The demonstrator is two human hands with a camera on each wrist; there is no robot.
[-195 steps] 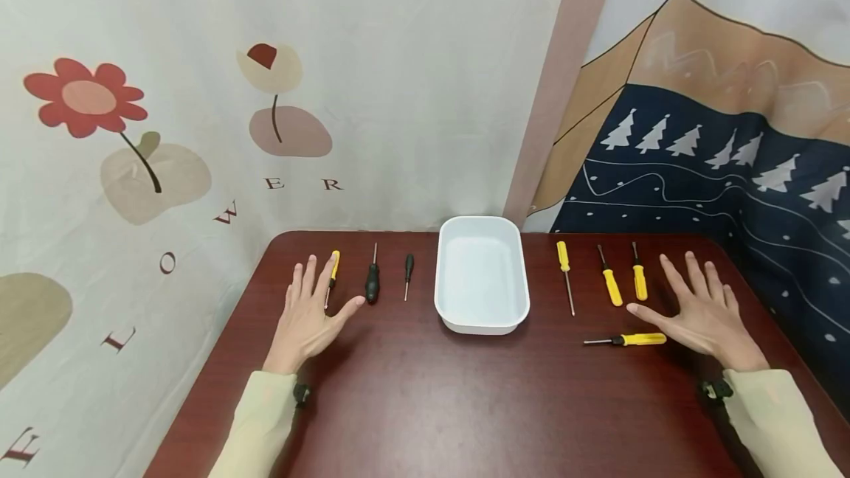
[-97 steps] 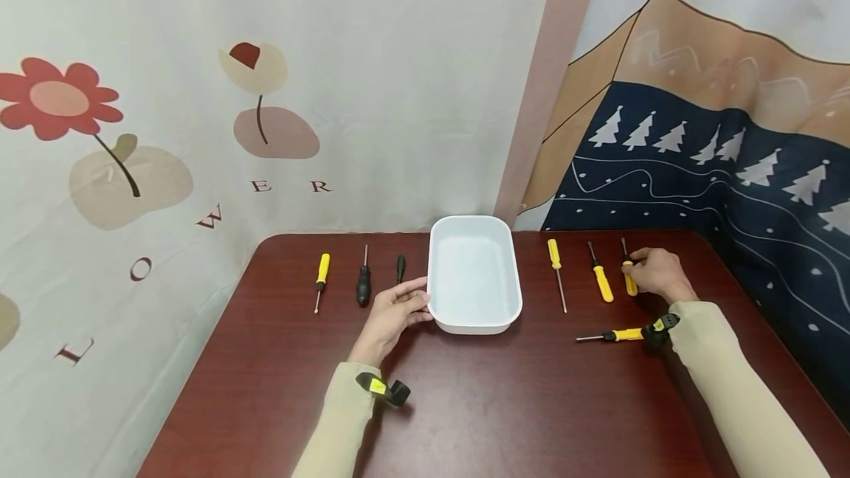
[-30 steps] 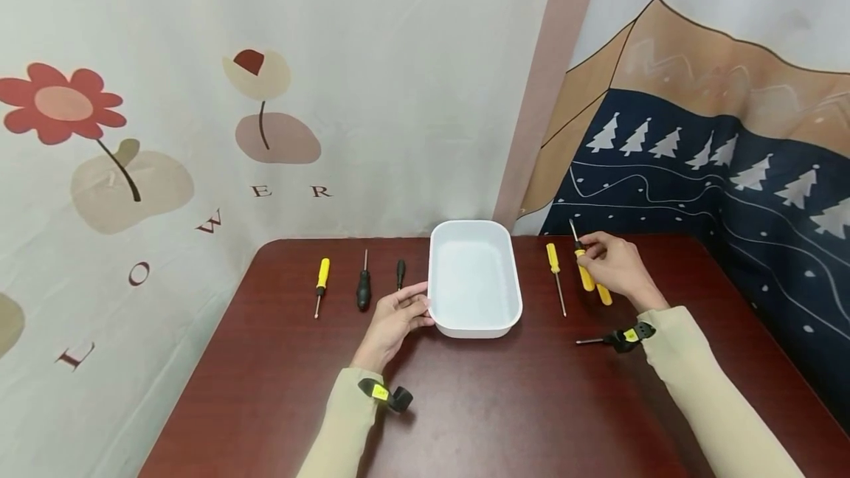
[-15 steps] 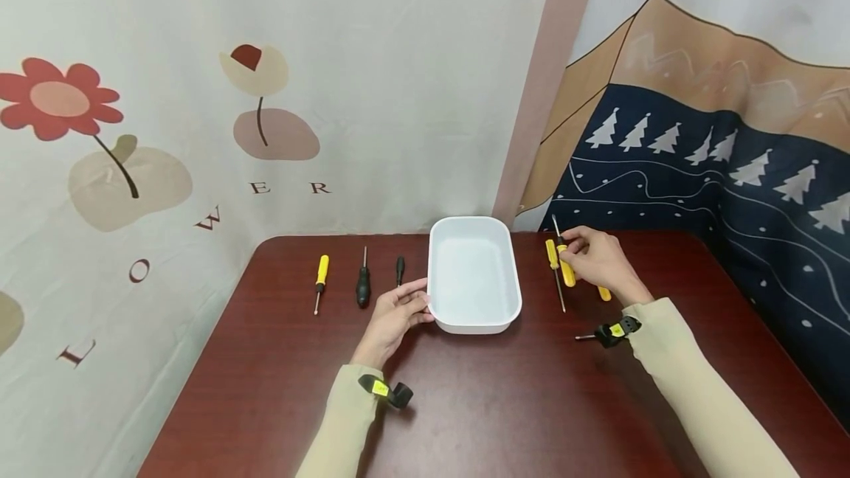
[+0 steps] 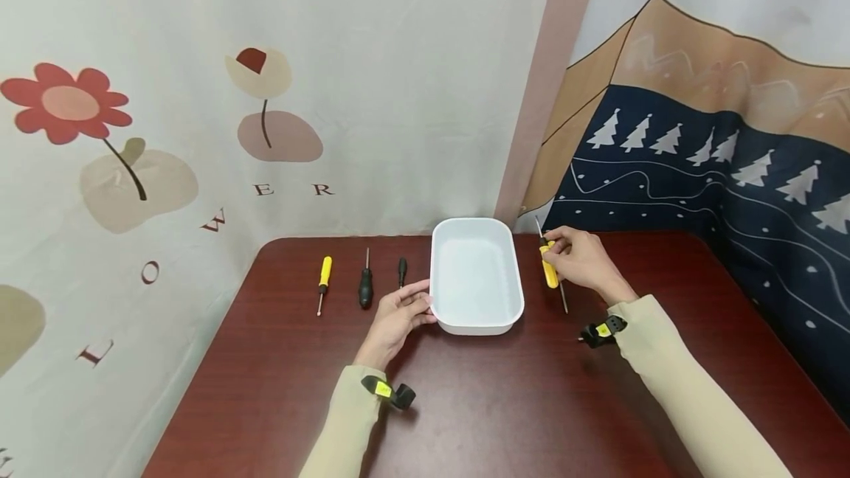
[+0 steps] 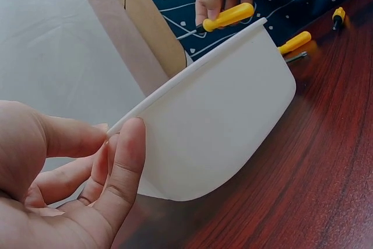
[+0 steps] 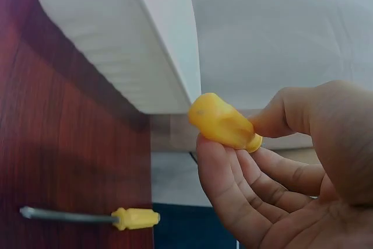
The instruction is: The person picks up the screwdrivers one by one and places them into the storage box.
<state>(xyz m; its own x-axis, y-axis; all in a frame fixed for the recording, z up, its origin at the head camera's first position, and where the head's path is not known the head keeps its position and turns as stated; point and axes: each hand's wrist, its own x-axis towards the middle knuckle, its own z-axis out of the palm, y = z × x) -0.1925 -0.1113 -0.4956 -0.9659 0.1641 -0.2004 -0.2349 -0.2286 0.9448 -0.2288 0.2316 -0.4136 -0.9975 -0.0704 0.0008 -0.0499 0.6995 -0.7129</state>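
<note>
My left hand [image 5: 393, 323] pinches the near-left rim of a white rectangular tray [image 5: 475, 321], thumb on one side and fingers on the other, as the left wrist view shows. To the right of the tray, my right hand [image 5: 579, 257] grips a yellow-handled screwdriver [image 5: 550, 269] between thumb and fingers, off the table, its shank pointing up and away. In the left wrist view this held screwdriver [image 6: 231, 16] appears just beyond the tray's rim. Beneath it lies another yellow screwdriver [image 7: 137, 218], whose shank shows below my hand in the head view.
Left of the tray lie a yellow-and-black screwdriver [image 5: 324, 282], a black screwdriver [image 5: 366, 288] and a small black one [image 5: 402, 270], partly covered by my left hand. My right wrist hides most of another screwdriver [image 5: 581, 339]. A printed curtain [image 5: 398, 94] hangs behind the dark red table [image 5: 465, 404].
My right hand has picked up the far-right yellow screwdriver and carried it left toward the tray, passing above the others. My left hand moved earlier to the tray's rim and stays there.
</note>
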